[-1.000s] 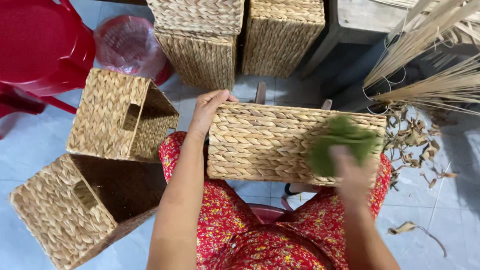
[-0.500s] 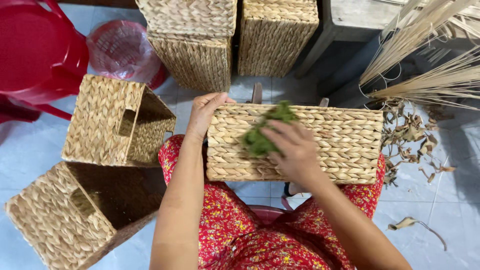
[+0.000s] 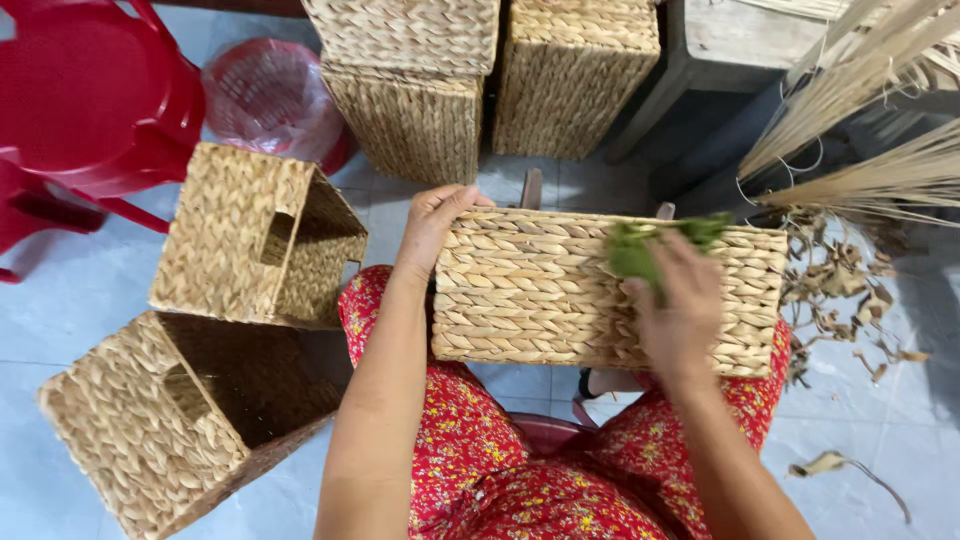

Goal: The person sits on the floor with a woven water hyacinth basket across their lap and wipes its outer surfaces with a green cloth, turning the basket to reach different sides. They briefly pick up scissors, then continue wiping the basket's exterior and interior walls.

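Blue tiled floor all around. Red plastic chair top left, pink mesh bin beside it. Two open woven baskets on the floor at left: one lower left, one above it. More woven baskets stacked at top centre and. Dried reed bundle at right, dry scraps under it. Long woven basket lies across the person's lap, over the red floral dress. Left hand grips its left end, fingers curled over the rim. Right hand grip closed on a green cloth, pressed on the basket's side near the top right.
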### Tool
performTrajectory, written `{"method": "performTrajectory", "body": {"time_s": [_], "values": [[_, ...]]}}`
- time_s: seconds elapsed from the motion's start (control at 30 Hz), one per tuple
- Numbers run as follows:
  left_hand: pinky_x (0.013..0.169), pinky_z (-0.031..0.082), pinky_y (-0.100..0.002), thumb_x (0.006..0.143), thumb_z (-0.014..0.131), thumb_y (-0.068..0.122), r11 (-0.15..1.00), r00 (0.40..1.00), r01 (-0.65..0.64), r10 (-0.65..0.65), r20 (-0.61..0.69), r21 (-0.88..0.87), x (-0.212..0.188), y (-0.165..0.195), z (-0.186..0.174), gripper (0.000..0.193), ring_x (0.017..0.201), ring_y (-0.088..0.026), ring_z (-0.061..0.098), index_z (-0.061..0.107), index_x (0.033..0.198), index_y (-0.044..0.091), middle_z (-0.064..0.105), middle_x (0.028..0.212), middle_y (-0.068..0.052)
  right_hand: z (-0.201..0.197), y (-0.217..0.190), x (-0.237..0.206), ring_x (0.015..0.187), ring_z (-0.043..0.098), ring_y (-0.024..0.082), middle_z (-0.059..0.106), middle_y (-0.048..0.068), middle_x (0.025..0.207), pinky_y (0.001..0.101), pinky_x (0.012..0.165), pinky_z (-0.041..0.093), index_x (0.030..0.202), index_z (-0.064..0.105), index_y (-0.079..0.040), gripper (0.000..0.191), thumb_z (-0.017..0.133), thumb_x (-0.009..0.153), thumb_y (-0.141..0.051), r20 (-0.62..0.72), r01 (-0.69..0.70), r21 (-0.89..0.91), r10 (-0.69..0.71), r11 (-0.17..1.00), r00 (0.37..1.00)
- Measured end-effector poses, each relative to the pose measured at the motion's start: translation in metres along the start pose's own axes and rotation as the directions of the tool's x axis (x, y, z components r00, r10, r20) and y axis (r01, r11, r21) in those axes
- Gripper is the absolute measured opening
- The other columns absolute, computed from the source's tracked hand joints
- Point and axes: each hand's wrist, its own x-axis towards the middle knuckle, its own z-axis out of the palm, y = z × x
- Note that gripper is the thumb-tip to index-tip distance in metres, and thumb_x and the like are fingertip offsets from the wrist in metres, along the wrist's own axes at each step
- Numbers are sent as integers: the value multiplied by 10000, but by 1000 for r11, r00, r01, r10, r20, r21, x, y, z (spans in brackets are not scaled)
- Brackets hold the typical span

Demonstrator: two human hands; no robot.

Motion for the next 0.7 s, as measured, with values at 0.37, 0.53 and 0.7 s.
{"method": "performTrajectory", "body": {"time_s": [0.37, 0.53, 0.7], "values": [[716, 517, -242, 1022, 666, 251, 991, 997, -81, 79, 17, 111, 14, -6, -17, 273, 778, -65, 633, 765, 977, 1, 732, 880, -6, 57, -146, 54, 1247, 559, 336, 648, 58, 1362, 481, 1025, 478, 1250, 710, -135, 613, 881, 662, -170, 122, 458, 255, -499, 851, 858], [734, 532, -268, 973, 679, 237, 995, 999, -30, 27, 26, 99, 6, -1, -4, 255, 772, -98, 654, 777, 967, 2, 742, 863, -27, 12, -49, 43, 1223, 625, 310, 644, 40, 1361, 478, 1064, 492, 1237, 693, -147, 592, 839, 663, -138, 128, 370, 121, -384, 921, 914], [765, 517, -258, 1000, 675, 227, 891, 963, -268, 262, 68, 367, 0, 4, 2, 239, 850, -93, 638, 789, 985, 17, 700, 911, -16, -60, 64, 2, 1277, 581, 301, 627, 67, 1414, 437, 1172, 449, 1297, 689, -121, 388, 769, 925, -195, 20, 53, -218, -49, 975, 999]]}}
